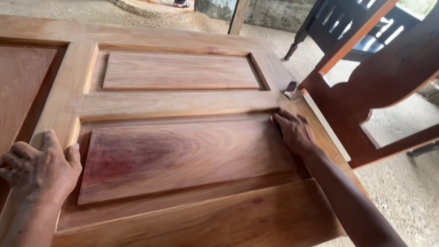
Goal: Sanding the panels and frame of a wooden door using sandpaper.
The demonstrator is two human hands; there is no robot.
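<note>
I see soft, even daylight across the panelled wooden door (183, 137), bright enough that the grain reads clearly. The strongest light comes from beyond the door's far right corner, where the gap past the dark chair frame (379, 82) is blown out to near white. The concrete floor (411, 192) to the right of the door looks pale and washed. Shadows are faint: thin dark lines sit in the door's recessed grooves, and my right hand (295, 132) casts only a slight shade on the panel edge. My left hand (39, 167), at the door's near left stile, is a little soft. The door's far edge bows slightly from lens distortion.
</note>
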